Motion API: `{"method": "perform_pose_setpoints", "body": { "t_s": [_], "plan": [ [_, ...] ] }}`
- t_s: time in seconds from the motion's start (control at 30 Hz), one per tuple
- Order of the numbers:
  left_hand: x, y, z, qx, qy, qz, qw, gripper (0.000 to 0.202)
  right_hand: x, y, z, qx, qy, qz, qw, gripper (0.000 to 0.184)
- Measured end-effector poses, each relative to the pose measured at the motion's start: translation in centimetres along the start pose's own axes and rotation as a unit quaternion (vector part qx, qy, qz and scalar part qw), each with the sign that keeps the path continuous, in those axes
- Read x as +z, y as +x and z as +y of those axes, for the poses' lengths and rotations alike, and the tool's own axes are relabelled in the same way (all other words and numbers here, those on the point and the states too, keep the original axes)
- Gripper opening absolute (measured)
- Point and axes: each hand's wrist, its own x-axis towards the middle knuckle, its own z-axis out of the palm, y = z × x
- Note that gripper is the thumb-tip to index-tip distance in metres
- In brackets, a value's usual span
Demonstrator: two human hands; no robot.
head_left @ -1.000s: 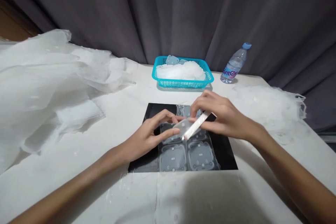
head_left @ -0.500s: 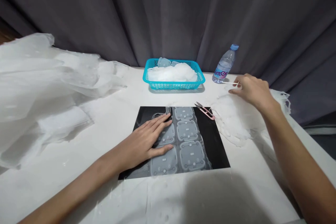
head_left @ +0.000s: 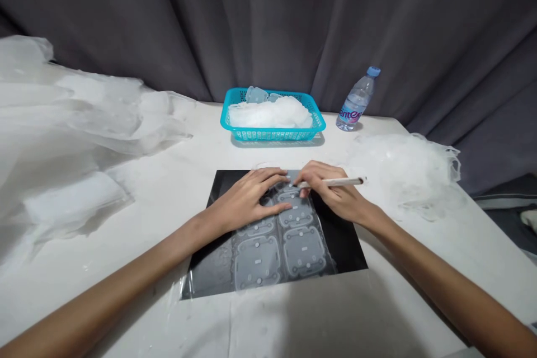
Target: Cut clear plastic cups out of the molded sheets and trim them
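My left hand (head_left: 255,193) lies flat with its fingers spread on a translucent plastic sheet of moulded square pieces (head_left: 304,249). That sheet rests on a black mat (head_left: 348,249). Close to the fingertips, my right hand (head_left: 331,190) is closed around a slim white pen-shaped tool (head_left: 344,182). The tool's tip end is at the far part of the sheet, mostly covered by my fingers, so whether it touches cannot be made out. Its dark rear end points right.
A turquoise basket (head_left: 272,135) holding white translucent pieces stands at the back. A water bottle (head_left: 354,103) is right of it. Crumpled translucent plastic piles up at left (head_left: 84,117), with a tangled heap of clear scraps (head_left: 411,170) at right. A grey curtain (head_left: 268,22) hangs behind.
My right hand has come from beside the bottle, left and nearer, onto the sheet with the white tool. My left hand has shifted slightly up the sheet. The pink-handled snips no longer show.
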Motion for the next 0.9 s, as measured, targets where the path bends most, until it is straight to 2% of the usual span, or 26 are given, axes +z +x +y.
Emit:
{"method": "perform_pose_setpoints", "body": {
  "t_s": [0.17, 0.33, 0.6, 0.9],
  "plan": [
    [0.4, -0.5, -0.8, -0.012, -0.013, 0.011, 1.000, 0.058, 0.5, -1.1, 0.6, 0.007, 0.011, -0.021, 1.000, 0.009],
    [0.3, -0.4, -0.5, -0.024, 0.009, -0.006, 1.000, 0.066, 0.6, -1.4, 1.4, 0.064, 0.035, -0.034, 0.997, 0.012],
    [0.5, -0.1, -0.5, -0.035, 0.006, 0.005, 0.999, 0.064, 1.3, -2.0, 0.2, -0.006, -0.041, -0.048, 0.998, 0.018],
    [0.8, -0.2, -0.5, -0.036, 0.026, 0.005, 0.999, 0.071, 2.2, -2.0, 0.5, -0.044, -0.094, -0.045, 0.994, 0.019]
  ]
}}
